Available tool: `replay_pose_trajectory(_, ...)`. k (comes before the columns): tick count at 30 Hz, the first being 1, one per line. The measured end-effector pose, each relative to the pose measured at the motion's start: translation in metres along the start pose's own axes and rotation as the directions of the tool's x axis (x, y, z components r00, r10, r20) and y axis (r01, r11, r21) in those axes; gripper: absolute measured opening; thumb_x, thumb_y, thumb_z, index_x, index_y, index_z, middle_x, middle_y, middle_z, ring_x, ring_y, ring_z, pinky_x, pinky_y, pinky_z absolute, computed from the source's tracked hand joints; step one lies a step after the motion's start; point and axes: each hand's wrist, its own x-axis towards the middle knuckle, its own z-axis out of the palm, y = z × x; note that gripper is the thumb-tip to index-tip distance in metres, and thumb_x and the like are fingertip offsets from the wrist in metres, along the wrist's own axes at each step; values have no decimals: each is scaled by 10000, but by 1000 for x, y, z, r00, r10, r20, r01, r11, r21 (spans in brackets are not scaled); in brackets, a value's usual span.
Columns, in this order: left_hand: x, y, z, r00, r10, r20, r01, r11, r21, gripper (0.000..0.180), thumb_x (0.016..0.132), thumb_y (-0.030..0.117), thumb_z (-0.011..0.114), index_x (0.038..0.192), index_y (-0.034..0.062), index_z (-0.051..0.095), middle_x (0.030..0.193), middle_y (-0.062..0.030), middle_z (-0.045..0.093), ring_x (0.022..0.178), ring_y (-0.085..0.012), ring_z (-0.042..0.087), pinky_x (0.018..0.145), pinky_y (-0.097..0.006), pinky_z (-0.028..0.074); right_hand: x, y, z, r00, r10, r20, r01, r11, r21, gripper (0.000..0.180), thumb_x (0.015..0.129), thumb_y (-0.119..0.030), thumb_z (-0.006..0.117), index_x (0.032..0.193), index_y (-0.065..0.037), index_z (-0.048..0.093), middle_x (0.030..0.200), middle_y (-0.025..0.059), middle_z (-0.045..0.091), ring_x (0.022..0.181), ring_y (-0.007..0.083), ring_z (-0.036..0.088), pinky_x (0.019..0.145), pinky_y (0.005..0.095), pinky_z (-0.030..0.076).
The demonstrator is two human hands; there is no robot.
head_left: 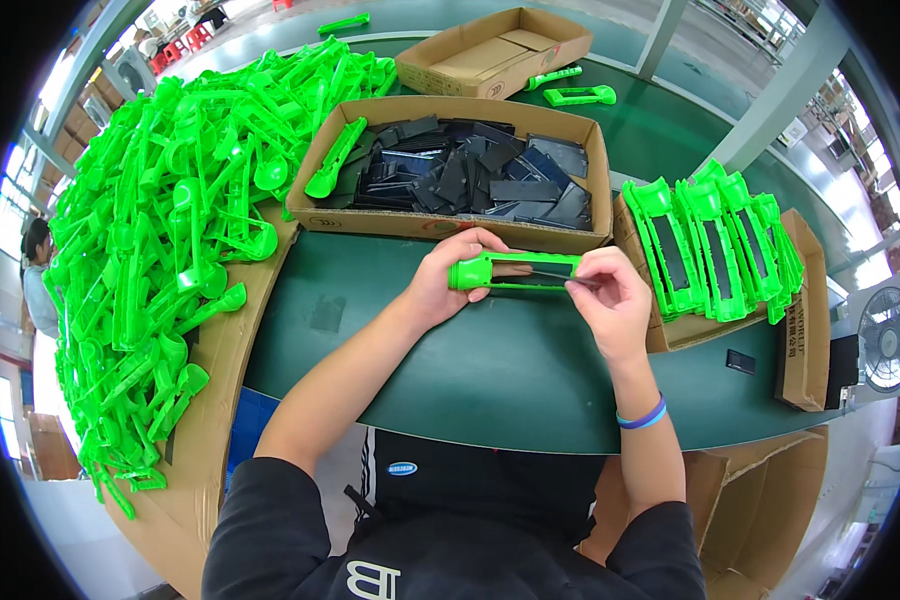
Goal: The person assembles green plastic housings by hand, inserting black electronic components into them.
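A bright green plastic housing (pixel 475 272) with a long rectangular opening lies crosswise in front of me, over the green table (pixel 450 370). My left hand (pixel 448 278) is wrapped round its wide rounded end. At the other end my right hand (pixel 610 295) pinches a thin dark panel (pixel 543 281), which lies along the opening, partly hidden by the fingers. Just beyond my hands stands a cardboard box (pixel 450 228) of loose dark panels (pixel 470 165), with one green housing (pixel 336 160) leaning inside its left end.
A large heap of green housings (pixel 190 190) rests on cardboard (pixel 225 380) at left. At right, a box (pixel 685 335) holds several housings fitted with dark panels (pixel 715 250). Beside it are a small dark piece (pixel 740 361) and a fan (pixel 884 340). Another carton (pixel 490 60) stands behind.
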Motion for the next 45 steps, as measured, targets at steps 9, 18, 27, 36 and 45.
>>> replay_pose_trajectory(9,-4,3,3,999,1,45,0,1000,-23,279,841,240,457,1021,32,498,1104,-187,558,983,-266,576,497,-217,403,-3,-8,6,979,-187,81,200,961,-190,219,647,137,594,815,0,566,923,130,613,852,227,609,740,304,497)
replay_pose_trajectory(18,-2,0,2,983,111,145,-119,991,52,278,845,236,449,1008,15,492,1194,-281,501,966,-263,580,522,-224,432,-5,-3,6,996,-63,65,72,986,-153,189,708,130,599,855,14,577,889,105,625,826,169,605,734,258,490)
replay_pose_trajectory(27,0,0,1,983,130,129,-138,989,56,274,849,227,450,1007,7,491,1190,-280,504,990,-287,578,524,-240,425,-3,-2,1,981,181,-63,-164,965,204,170,749,113,569,896,35,534,849,43,495,752,99,500,654,215,419)
replay_pose_trajectory(36,-1,-2,2,985,122,125,-134,987,93,285,833,217,451,1020,6,494,1193,-263,506,894,-218,583,538,-241,431,0,-5,3,934,350,-67,-329,920,214,186,790,45,595,962,38,525,869,99,593,694,145,613,617,250,511)
replay_pose_trajectory(45,-2,-1,3,988,108,107,-114,992,54,286,836,212,456,1019,0,511,1159,-231,535,781,-173,562,538,-249,443,-2,-12,19,891,446,-84,-444,895,42,129,826,24,563,937,48,500,803,138,623,649,159,635,575,242,514)
